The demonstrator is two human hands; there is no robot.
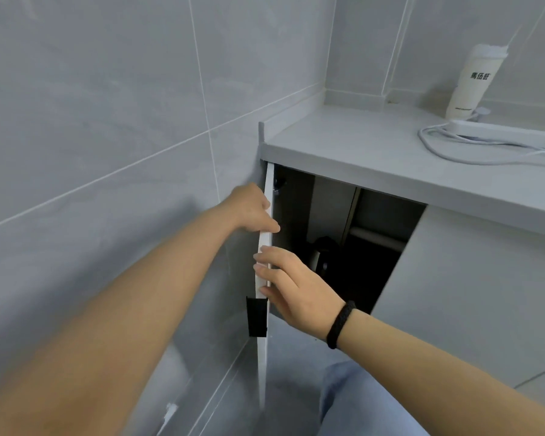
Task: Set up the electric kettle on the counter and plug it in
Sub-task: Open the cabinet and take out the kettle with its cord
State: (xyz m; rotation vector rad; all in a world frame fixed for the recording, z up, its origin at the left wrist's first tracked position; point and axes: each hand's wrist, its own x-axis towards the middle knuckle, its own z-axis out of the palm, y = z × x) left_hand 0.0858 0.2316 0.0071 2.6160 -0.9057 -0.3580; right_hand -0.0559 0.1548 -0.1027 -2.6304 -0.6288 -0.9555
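A cabinet door point(262, 262) under the grey counter point(359, 152) stands swung open, seen edge-on. My left hand point(252, 209) grips its edge near the top, thumb on the inner side. My right hand point(293, 287) holds the same edge lower down, fingers curled round it. Inside the dark cabinet point(359, 247) a black rounded object point(323, 253), perhaps the kettle, shows dimly. A white power strip point(504, 130) with its coiled cable point(447, 143) lies on the counter at the right.
A tall white cup point(472, 83) with a lid stands on the counter by the tiled back wall. A black handle point(257, 316) sits on the door edge below my right hand. The neighbouring cabinet door point(469, 294) is closed. A tiled wall fills the left.
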